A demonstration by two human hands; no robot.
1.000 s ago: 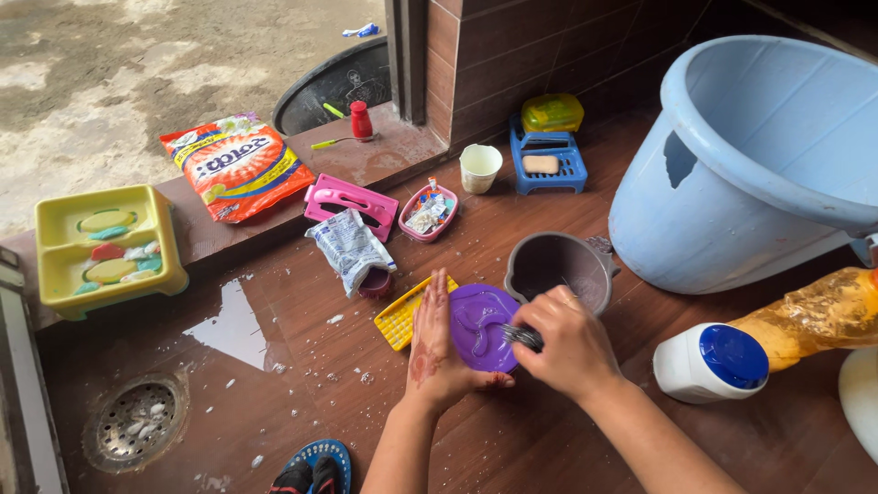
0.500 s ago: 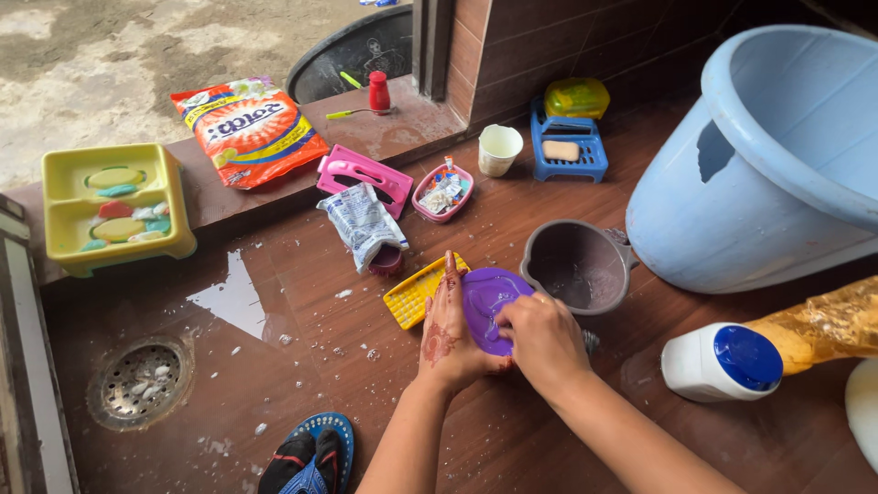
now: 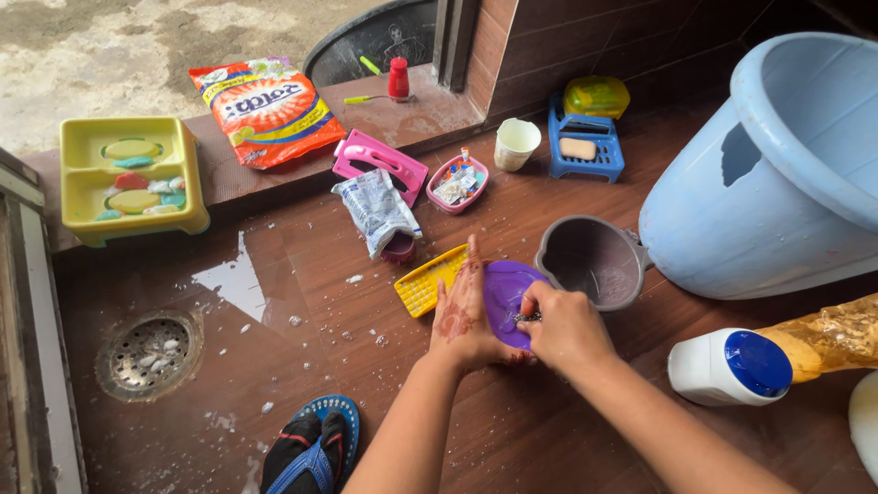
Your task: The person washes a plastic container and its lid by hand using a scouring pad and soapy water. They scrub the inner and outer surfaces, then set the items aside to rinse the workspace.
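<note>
Scrubbing is the step in hand, as it seems: the person holds a purple lid (image 3: 506, 291) on its edge over the wet brown tiled floor (image 3: 302, 265) and rubs it with a steel scrubber (image 3: 527, 317). The left hand (image 3: 465, 316) stands open and flat against the left face of the purple lid, fingers together and pointing away from the person, so it props the lid and does not clamp it. The right hand (image 3: 569, 329) is closed around the steel scrubber, and only a small grey tuft of it shows between the fingers, pressed on the lid's right face.

All places below are given from the purple lid. Touching or just behind it to the right sits a grey bowl (image 3: 594, 261), and it cannot be told whether the 2 touch. Just to its left lies a yellow perforated tray (image 3: 428, 282). Farther right, near the right forearm, lies a white bottle with a blue cap (image 3: 730, 366), and beyond the grey bowl leans a big light-blue tub (image 3: 777, 174). Well to the left is a round floor drain (image 3: 149, 354).

Judging from this, the next move calls for a firm prop from the left palm while the scrubber presses, because the lid is wet and stands only on its rim, so it may slip.
</note>
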